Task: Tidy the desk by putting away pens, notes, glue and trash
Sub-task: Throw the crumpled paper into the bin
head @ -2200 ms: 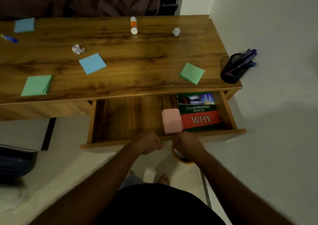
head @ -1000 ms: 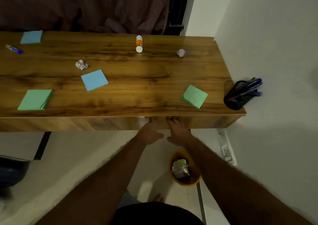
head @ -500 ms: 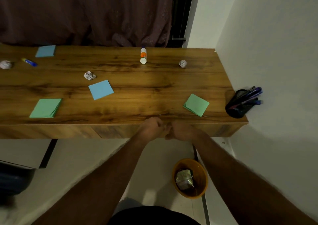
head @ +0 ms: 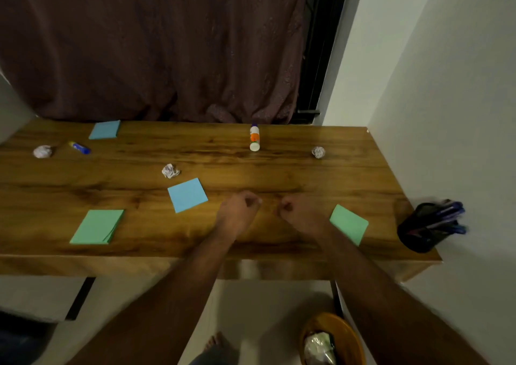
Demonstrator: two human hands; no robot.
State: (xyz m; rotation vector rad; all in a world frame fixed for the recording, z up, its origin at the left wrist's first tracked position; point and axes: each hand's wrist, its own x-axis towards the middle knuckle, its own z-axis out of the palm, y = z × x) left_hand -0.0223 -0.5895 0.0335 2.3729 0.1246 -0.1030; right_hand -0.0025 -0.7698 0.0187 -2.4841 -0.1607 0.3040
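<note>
My left hand (head: 238, 214) and my right hand (head: 300, 214) hover side by side over the front middle of the wooden desk (head: 279, 169), both loosely curled with nothing in them. A blue note pad (head: 187, 194) lies just left of my left hand. A green pad (head: 349, 223) sits right of my right hand, another green pad (head: 97, 226) at the front left, and a second blue pad (head: 105, 129) at the back left. A glue bottle (head: 254, 138) lies at the back. A blue glue stick (head: 79, 147) and three crumpled paper balls (head: 170, 171) (head: 318, 152) (head: 42, 151) are scattered about.
A black mesh pen holder (head: 424, 229) with several pens stands at the desk's right front corner against the white wall. An orange bin (head: 349, 334) holding trash sits on the floor under the right side. A dark curtain (head: 156, 46) hangs behind the desk. The drawer is shut.
The drawer went from open to pushed shut under the desk. Both hands then rose from the desk's front edge to above the desktop, and the view tilted upward.
</note>
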